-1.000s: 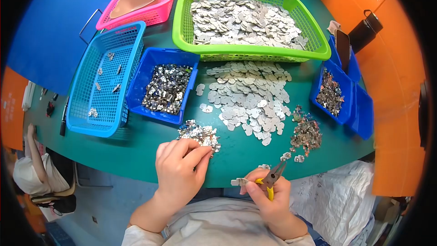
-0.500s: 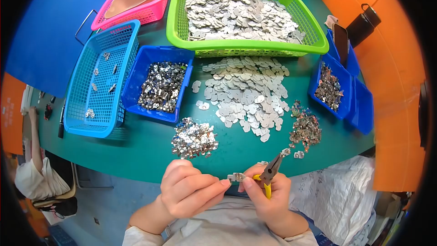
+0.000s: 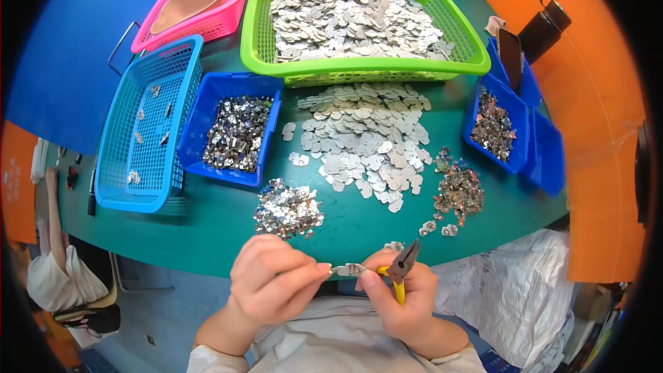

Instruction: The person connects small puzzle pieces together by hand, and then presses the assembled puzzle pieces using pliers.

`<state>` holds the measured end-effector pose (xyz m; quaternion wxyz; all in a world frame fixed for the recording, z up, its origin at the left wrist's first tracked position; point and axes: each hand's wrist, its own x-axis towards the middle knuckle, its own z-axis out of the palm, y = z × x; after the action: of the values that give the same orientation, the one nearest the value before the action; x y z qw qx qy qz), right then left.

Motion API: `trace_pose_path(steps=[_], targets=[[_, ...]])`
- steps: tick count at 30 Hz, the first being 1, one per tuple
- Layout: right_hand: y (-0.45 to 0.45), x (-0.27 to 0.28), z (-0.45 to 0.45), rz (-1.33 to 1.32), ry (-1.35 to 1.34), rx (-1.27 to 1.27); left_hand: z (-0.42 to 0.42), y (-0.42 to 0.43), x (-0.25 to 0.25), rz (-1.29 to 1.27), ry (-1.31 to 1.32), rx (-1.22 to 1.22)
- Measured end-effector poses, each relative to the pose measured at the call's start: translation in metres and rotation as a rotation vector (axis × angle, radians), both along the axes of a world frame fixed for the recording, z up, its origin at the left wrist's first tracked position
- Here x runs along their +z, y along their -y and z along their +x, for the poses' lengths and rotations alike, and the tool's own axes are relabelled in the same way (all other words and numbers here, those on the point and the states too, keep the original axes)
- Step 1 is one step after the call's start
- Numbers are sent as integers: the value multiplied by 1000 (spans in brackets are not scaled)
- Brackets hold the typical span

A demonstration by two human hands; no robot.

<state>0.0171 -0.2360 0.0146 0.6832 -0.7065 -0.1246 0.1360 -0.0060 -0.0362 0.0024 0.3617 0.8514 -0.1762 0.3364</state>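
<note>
My left hand (image 3: 276, 280) pinches a tiny piece, too small to name, at the left end of a flat metal plate (image 3: 350, 270). The plate's right end is held between the thumb and forefinger of my right hand (image 3: 404, 297). That same hand also grips pliers (image 3: 402, 264) with yellow handles, their jaws pointing up and away. Just beyond my left hand lies a heap of small shiny metal parts (image 3: 286, 209). A pile of flat grey plates (image 3: 366, 138) spreads over the green table (image 3: 373, 228). To its right is a heap of small springy-looking parts (image 3: 458, 190).
A green basket (image 3: 366, 68) holds many plates. At left stand a light blue basket (image 3: 131, 197), a blue bin (image 3: 228, 174) of metal parts and a pink basket (image 3: 235, 17). Blue bins (image 3: 545, 159), a phone (image 3: 509, 59) and a black bottle (image 3: 544, 31) are at right. Another person's arm (image 3: 56, 217) shows far left.
My left hand has come from the shiny heap to the plate in my right hand. A small part formerly near the pliers' tip now lies on the table. The view has shifted slightly.
</note>
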Motion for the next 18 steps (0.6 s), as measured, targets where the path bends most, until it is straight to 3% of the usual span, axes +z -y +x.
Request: trace_pose_path(steps=[2, 8, 12, 16, 18], targets=[[-2, -1, 1, -3, -4, -18, 3, -3, -3, -66, -33, 22], [-6, -7, 1, 46, 51, -55, 11, -23, -4, 135, -210, 239], [-6, -9, 1, 2, 30, -59, 7, -26, -10, -29, -297, 236], [-6, -10, 1, 18, 21, -83, 5, -30, -2, 25, -284, 264], [-6, -13, 1, 35, 4, -76, 2, -32, 2, 114, -364, 150]])
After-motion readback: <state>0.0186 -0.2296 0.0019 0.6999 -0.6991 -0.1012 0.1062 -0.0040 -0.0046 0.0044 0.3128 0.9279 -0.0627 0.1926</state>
